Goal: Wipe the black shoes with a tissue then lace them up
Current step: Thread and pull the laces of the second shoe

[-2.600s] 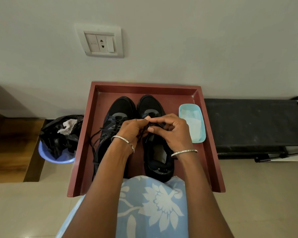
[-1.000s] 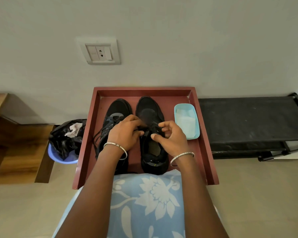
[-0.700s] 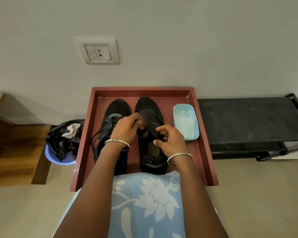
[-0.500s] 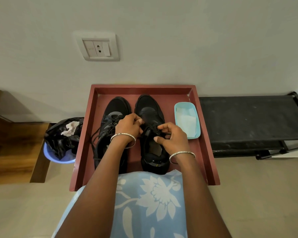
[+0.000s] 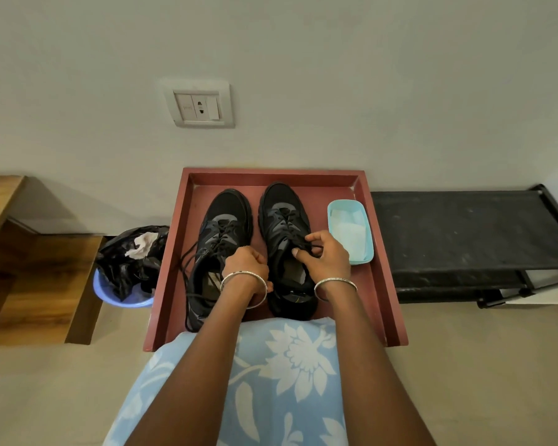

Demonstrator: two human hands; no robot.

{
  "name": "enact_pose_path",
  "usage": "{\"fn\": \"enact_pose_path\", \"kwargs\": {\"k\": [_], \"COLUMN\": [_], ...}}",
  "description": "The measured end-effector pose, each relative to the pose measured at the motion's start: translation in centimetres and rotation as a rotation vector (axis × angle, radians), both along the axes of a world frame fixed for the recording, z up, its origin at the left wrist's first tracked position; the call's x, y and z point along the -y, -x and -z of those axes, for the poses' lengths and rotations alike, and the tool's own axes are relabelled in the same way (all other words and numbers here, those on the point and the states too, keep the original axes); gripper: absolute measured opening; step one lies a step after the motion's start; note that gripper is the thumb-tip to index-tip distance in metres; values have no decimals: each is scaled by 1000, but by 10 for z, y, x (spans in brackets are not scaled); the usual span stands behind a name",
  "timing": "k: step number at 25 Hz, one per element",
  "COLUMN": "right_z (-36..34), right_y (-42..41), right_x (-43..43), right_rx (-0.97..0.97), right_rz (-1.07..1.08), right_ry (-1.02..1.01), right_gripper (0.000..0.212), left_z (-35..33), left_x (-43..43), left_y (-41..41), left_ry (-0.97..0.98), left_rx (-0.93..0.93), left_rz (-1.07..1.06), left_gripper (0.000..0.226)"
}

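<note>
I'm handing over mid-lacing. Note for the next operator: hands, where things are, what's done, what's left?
Right hand: pinch grip on the right shoe's lace, near the top eyelets.
Left hand: fingers curled over the left shoe; I cannot tell whether it holds a lace.
Both shoes stand side by side in the tray, with the tissue box right of them.
Done: a used tissue lies in the bin, so wiping looks finished.
Left: tie the right shoe, then the left, whose loose laces trail off its side.
</note>
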State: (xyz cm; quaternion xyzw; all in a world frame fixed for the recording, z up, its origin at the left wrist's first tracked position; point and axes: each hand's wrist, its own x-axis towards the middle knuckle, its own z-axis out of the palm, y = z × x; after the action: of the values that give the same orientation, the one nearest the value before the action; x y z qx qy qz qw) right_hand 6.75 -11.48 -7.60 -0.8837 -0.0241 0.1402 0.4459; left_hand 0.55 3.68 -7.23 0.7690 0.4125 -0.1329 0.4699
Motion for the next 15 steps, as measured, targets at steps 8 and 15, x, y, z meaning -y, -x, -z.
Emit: {"fn": "enact_pose_path", "kwargs": {"k": [8, 15], "right_z": [-5, -45], "right_y": [-14, 25], "right_x": [11, -22], "right_rx": [99, 492], "right_rz": [198, 301], "right_ry": [58, 257], "right_gripper": [29, 24], "left_z": [-8, -57], "left_x": [41, -2], "left_y": [22, 51], "left_ry": [-257, -530], "left_rx": [23, 494], "left_rz": [375, -42], "left_gripper": [25, 15]}}
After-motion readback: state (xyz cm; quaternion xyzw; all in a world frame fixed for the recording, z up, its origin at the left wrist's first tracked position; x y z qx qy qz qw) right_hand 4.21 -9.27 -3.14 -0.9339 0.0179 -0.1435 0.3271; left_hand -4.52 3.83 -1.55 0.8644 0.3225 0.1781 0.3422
